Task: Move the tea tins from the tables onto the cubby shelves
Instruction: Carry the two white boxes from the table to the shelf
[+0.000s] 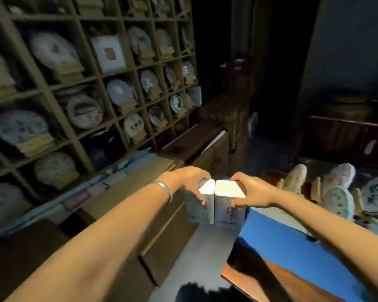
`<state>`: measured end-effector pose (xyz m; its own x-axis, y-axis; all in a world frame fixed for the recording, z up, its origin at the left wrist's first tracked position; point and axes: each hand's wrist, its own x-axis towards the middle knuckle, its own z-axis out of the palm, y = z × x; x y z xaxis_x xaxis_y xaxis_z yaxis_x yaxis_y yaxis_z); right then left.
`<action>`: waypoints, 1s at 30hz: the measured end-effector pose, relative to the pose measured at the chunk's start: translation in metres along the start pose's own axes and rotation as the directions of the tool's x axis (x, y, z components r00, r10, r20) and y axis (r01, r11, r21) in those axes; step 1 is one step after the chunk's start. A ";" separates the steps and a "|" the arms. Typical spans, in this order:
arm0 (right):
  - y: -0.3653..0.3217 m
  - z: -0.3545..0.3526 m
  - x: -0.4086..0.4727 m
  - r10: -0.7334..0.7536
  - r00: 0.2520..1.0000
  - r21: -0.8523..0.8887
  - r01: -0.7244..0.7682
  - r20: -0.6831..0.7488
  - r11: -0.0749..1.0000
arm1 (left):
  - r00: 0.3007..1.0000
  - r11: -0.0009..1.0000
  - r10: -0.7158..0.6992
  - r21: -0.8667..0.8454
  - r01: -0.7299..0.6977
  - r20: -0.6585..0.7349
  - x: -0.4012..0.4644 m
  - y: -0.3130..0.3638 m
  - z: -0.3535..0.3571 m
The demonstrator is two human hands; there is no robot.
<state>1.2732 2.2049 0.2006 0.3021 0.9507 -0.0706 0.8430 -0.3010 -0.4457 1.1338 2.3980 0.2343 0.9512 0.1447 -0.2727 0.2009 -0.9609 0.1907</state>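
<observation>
Two tall silver tea tins are held side by side in the air over the floor gap. My left hand (186, 182) grips the left tea tin (202, 205) from the top. The right tea tin (228, 205), its pale lid lit bright, is gripped by my right hand (252, 192). The tins touch each other. The cubby shelves (79, 88) rise to the left, most cubbies filled with round wrapped tea cakes on small stands. The table (292, 243) with a blue cloth lies just right of the tins.
Low wooden cabinets (162, 232) run under the shelves, with flat paper packets on top. Several round tea cakes (336, 199) stand on the table's far right. A dark cabinet (347, 138) stands at the back right. Grey floor (196, 258) runs between cabinet and table.
</observation>
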 end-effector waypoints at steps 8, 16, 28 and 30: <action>-0.269 0.005 0.105 -0.413 0.910 -0.086 0.414 0.035 0.906 | 0.894 0.929 -0.370 -0.099 0.356 -0.254 -0.274 -0.127 -0.069; -0.554 0.056 0.144 -0.742 0.665 -0.045 0.746 0.087 0.664 | 0.636 0.752 -0.657 -0.288 0.593 -0.406 -0.556 -0.210 -0.072; -0.780 0.126 0.174 -0.858 0.483 0.121 0.854 0.175 0.505 | 0.353 0.523 -0.845 -0.485 0.701 -0.401 -0.763 -0.266 -0.050; -0.799 0.138 0.188 -0.859 0.475 0.161 0.848 0.190 0.504 | 0.324 0.494 -0.861 -0.498 0.712 -0.391 -0.776 -0.282 -0.047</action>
<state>0.5949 2.6349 0.4209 -0.6653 0.7245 0.1803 0.6098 0.6667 -0.4285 0.3503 2.5680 0.4364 0.2271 0.9669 0.1161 0.8936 -0.2543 0.3699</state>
